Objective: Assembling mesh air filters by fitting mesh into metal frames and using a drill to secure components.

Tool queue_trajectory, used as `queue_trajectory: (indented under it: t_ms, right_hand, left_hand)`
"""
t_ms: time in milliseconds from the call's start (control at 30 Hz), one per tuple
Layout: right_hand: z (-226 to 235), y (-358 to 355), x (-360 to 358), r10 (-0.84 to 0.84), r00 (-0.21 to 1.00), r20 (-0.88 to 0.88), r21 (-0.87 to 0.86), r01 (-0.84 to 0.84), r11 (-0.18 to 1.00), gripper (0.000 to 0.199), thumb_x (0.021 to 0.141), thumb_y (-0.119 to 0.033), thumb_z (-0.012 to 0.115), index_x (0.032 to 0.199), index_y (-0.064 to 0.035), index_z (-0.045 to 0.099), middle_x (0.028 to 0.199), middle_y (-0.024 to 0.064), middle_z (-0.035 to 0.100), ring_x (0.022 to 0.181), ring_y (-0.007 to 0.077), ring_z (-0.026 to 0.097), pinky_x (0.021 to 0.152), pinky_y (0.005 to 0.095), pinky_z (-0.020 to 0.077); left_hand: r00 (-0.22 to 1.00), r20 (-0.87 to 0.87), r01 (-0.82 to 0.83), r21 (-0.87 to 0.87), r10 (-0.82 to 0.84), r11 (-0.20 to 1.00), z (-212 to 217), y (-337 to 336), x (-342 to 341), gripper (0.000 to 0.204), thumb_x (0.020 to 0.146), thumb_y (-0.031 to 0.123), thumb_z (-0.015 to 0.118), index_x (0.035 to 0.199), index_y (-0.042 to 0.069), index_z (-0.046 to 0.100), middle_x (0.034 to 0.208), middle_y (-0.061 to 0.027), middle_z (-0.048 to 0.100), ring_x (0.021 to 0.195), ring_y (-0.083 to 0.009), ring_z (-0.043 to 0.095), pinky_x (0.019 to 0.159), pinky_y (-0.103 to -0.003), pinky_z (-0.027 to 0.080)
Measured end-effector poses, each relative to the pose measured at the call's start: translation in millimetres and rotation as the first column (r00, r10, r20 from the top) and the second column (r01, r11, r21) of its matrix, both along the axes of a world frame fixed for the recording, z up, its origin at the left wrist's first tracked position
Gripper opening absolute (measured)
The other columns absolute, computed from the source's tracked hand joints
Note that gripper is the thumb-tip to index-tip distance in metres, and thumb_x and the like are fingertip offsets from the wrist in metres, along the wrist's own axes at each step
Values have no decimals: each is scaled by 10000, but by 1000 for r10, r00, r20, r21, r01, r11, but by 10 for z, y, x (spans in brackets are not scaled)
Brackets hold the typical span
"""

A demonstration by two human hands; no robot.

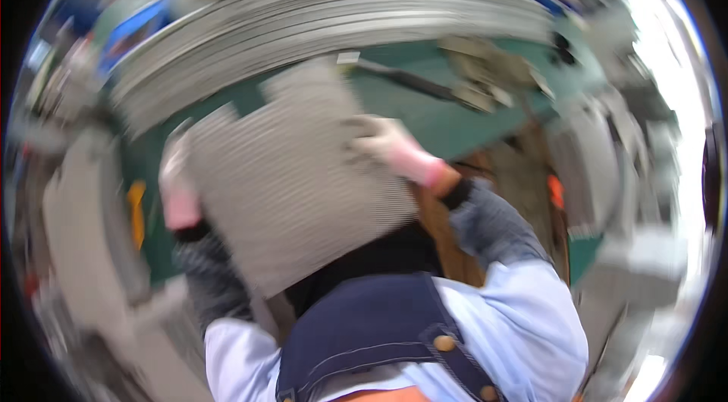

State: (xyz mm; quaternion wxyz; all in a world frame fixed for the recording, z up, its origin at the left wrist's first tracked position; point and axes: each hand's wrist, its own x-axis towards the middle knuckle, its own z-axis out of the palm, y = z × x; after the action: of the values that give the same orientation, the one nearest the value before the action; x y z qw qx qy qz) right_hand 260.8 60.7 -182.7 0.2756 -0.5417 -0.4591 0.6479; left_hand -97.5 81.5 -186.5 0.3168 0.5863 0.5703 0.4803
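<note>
A pale grey sheet with fine ribbing and notches cut in its far edge (296, 167) is tilted in front of my body. My left hand (178, 174), in a white glove with a pink cuff, is closed on the sheet's left edge. Gloved the same way, my right hand (387, 148) grips the sheet by its right side, fingers bent over the surface. Motion blurs both hands, and some of the left fingers are hidden. Beyond the sheet, a dark-handled tool with a pale end (406, 80) lies on the green tabletop (409, 117).
A long stack of grey sheets (326, 23) spans the far side. Crumpled olive cloth or gloves (489, 72) lie to the right of the tool. Grey panels (91, 205) stand at the left by a yellow-orange item (136, 212). More grey pieces (588, 159) are at the right.
</note>
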Motion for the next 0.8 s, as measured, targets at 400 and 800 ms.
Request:
queue_trajectory:
  t_ms: [400, 800]
  right_hand:
    - [1404, -1556, 3620, -305, -246, 920, 358, 206, 911, 705, 743, -280, 734, 1365, -86, 464, 1291, 162, 554, 1197, 290, 533, 1011, 398, 433]
    - [1366, -2102, 5059, -293, 342, 893, 203, 276, 940, 558, 804, -314, 728, 1244, -1, 583, 1150, 188, 654, 1072, 274, 623, 938, 341, 464]
  left_hand:
    - [896, 443, 48, -146, 22, 988, -420, 166, -368, 471, 985, 299, 505, 1378, 42, 470, 1382, -69, 471, 1243, -200, 459, 1067, -318, 335]
    - [877, 479, 72, -188, 28, 980, -371, 124, -218, 432, 993, 261, 488, 1376, 63, 470, 1348, -66, 484, 1216, -195, 474, 1055, -316, 353]
